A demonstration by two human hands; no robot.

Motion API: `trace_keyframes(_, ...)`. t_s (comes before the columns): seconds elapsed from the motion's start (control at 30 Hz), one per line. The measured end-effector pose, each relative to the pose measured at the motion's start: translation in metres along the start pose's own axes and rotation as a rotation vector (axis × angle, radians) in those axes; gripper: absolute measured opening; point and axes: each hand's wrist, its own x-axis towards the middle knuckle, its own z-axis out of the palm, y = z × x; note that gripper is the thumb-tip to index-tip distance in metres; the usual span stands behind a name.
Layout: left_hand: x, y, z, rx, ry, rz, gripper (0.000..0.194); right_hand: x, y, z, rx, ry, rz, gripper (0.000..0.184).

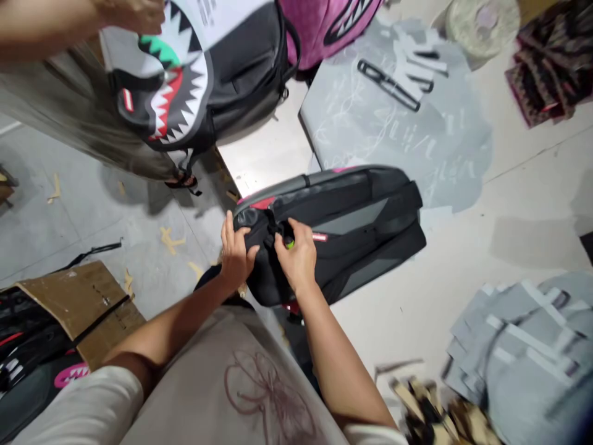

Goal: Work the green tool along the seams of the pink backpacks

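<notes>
A black and grey backpack (352,216) with red and pink trim lies on its side on the white table. At its near left end my left hand (237,256) holds the edge, thumb and index finger resting on the black fabric. My right hand (299,253) is closed over the same end. A small yellow-green object (290,242) shows between its curled fingers; its kind I cannot make out. Thumb and fingertips are close to a short black strap (273,222), and whether they pinch it is unclear. A small red label (319,237) sits just right of this hand.
At upper left, another person's hand (139,15) is over a shark-mouth backpack (245,62); a pink bag (319,28) is behind. Grey sheets (352,105), a tape roll (484,28) and grey cut pieces (523,364) lie on the table (393,296). A cardboard box (78,303) stands left.
</notes>
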Motion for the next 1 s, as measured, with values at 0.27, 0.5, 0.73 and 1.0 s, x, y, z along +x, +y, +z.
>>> trace_keyframes(0.27,0.012,0.017,0.015,-0.126,-0.083,-0.295,0.025,0.01,0.026,0.022,0.025,0.146,-0.118,0.045)
trace_keyframes(0.5,0.015,0.023,0.012,-0.179,-0.066,-0.344,0.032,0.005,0.028,0.025,0.058,0.055,-0.043,0.054)
trace_keyframes(0.73,0.005,0.008,0.025,-0.171,-0.048,-0.217,0.045,0.032,-0.005,-0.014,0.072,0.029,-0.001,0.068)
trace_keyframes(1.0,0.009,0.016,0.018,-0.164,-0.087,-0.281,0.045,0.117,-0.134,-0.098,0.219,-0.213,-0.082,0.09)
